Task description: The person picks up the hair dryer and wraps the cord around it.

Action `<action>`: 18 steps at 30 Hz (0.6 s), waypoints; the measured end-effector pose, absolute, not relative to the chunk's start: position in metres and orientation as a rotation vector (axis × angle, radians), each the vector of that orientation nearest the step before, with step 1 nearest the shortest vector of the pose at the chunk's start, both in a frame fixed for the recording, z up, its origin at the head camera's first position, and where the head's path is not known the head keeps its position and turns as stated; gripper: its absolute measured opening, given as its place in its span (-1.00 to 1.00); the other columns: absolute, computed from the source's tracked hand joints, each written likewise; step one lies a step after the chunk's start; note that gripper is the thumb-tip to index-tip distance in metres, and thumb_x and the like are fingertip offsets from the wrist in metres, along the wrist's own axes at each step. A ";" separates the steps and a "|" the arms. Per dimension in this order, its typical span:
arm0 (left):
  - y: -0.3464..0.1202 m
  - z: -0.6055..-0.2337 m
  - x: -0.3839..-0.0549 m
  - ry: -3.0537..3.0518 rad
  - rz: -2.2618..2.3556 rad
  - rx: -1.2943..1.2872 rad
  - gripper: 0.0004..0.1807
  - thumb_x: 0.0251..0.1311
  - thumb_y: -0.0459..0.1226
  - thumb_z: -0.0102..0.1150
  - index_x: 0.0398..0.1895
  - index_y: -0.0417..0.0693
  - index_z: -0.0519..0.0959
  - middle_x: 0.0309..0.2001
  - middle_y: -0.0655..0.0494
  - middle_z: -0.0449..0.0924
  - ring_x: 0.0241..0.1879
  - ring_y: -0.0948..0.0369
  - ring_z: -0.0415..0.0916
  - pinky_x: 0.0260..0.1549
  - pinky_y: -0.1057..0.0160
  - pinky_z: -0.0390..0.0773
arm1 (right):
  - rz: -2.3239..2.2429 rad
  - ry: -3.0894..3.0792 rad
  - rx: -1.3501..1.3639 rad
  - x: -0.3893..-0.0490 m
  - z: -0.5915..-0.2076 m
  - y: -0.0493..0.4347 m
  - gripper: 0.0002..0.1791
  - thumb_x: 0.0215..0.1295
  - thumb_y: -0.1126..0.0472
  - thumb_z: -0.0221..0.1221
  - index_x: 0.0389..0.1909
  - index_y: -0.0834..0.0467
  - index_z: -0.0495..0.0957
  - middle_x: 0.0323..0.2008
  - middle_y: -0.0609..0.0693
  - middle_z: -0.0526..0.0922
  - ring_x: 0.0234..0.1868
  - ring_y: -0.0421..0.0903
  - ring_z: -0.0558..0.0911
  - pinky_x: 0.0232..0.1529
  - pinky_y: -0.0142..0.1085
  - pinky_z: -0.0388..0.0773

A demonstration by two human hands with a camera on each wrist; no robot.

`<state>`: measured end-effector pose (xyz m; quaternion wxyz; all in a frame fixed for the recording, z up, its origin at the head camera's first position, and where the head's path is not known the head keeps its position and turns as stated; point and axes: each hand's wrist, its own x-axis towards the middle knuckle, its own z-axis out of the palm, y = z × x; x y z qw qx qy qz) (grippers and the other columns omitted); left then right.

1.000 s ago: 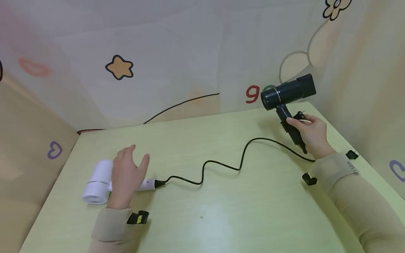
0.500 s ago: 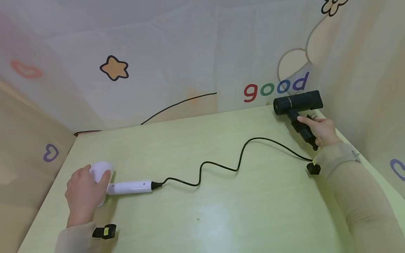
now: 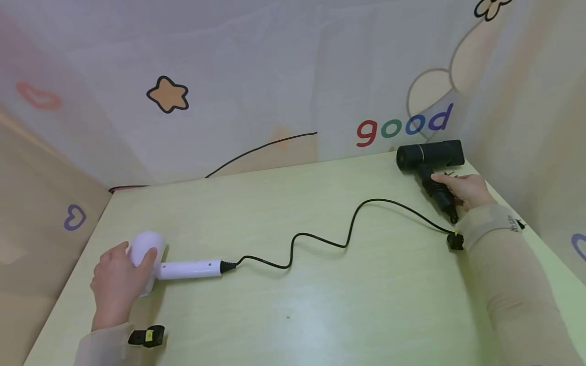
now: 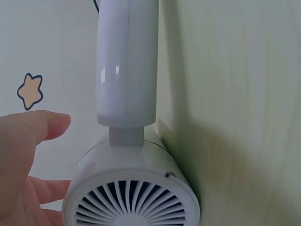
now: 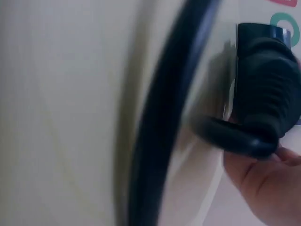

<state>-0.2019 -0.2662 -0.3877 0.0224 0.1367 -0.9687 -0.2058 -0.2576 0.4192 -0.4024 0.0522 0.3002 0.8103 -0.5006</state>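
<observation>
On the left side of the bench point(image 3: 256, 325), the left grip point(image 3: 118, 284) is loose, thumb and fingers spread about the barrel of a white hair dryer point(image 3: 183, 270); whether the thumb touches it, I cannot tell. At the far right corner, the right grip point(image 3: 469, 192) grasps a black hair dryer point(image 3: 430, 155) by its handle. A black cord point(image 3: 346, 245) winds rightward from the white handle.

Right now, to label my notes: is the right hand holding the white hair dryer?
No, the right hand holds the black hair dryer by its handle, while the left hand is at the white hair dryer.
</observation>
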 end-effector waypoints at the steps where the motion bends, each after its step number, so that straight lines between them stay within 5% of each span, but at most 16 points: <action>1: -0.266 -0.388 -0.202 -3.004 -0.637 0.426 -0.12 0.26 0.17 -0.13 0.35 -0.41 0.11 0.28 -0.53 0.11 0.15 -0.48 0.13 -0.08 -0.42 0.23 | -1.509 2.457 0.896 -0.257 -0.402 0.421 0.28 -0.02 -0.44 0.15 0.41 0.42 -0.10 0.30 0.30 0.16 0.13 0.11 0.33 0.18 -0.06 0.43; 5: -0.269 -0.389 -0.201 -3.024 -0.632 0.432 -0.09 0.26 0.19 -0.16 0.36 -0.42 0.07 0.26 -0.56 0.09 0.13 -0.49 0.13 -0.10 -0.41 0.23 | -1.446 2.457 0.830 -0.255 -0.398 0.424 0.31 -0.04 -0.47 0.14 0.40 0.45 -0.11 0.36 0.38 0.05 0.26 0.24 0.23 0.28 0.06 0.30; 9: -0.273 -0.391 -0.201 -3.053 -0.655 0.440 -0.06 0.25 0.21 -0.17 0.38 -0.41 0.03 0.25 -0.58 0.09 0.12 -0.50 0.14 -0.12 -0.41 0.24 | -1.357 2.485 0.811 -0.254 -0.394 0.421 0.23 -0.03 -0.49 0.12 0.33 0.44 0.04 0.16 0.33 0.24 0.10 0.17 0.33 0.06 -0.03 0.48; 13: -0.275 -0.393 -0.201 -3.085 -0.678 0.426 -0.05 0.25 0.22 -0.17 0.38 -0.42 0.01 0.22 -0.59 0.10 0.09 -0.48 0.17 -0.14 -0.41 0.27 | -1.321 2.450 0.860 -0.253 -0.393 0.420 0.28 -0.03 -0.53 0.05 0.38 0.43 -0.06 0.20 0.35 0.22 0.07 0.16 0.33 0.04 -0.07 0.45; 18: -0.275 -0.394 -0.199 -3.090 -0.721 0.393 -0.06 0.26 0.20 -0.17 0.36 -0.45 0.01 0.20 -0.58 0.13 0.07 -0.45 0.20 -0.17 -0.39 0.32 | -1.230 2.503 0.771 -0.247 -0.386 0.420 0.30 0.06 -0.55 -0.13 0.42 0.42 -0.31 0.41 0.44 -0.13 0.29 0.36 0.17 0.26 0.14 0.27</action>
